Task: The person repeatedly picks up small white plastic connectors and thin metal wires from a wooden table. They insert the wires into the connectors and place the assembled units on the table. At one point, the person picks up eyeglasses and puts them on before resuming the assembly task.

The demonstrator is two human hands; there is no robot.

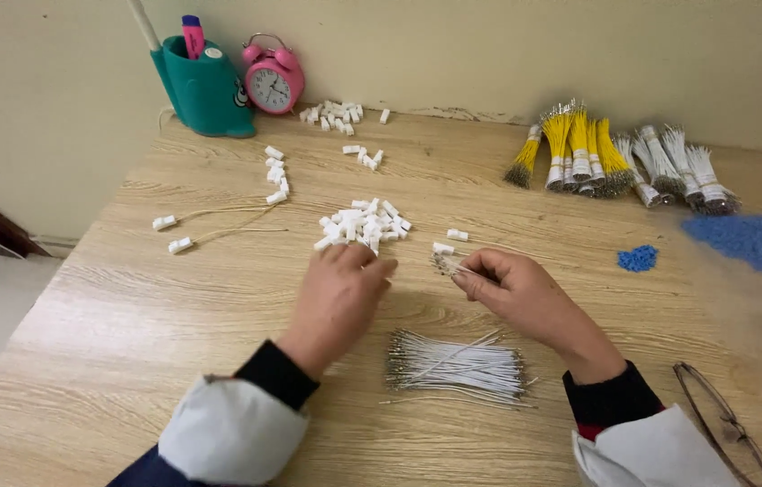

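Connector pile (363, 225): on table (128, 325), just beyond left hand (338, 298).
Cut wires (458, 365): near edge, between the wrists.
Wire bundles (620, 162): far right.
Clock (273, 81): far left, beside pen holder (205, 90).
Glasses (724, 424): right of right hand (512, 289).

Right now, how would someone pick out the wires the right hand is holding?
Start at the wooden table, then find the right hand near its middle. Pinched in its fingertips is a small bunch of thin white wires, lifted above the loose white wires lying nearer the person.
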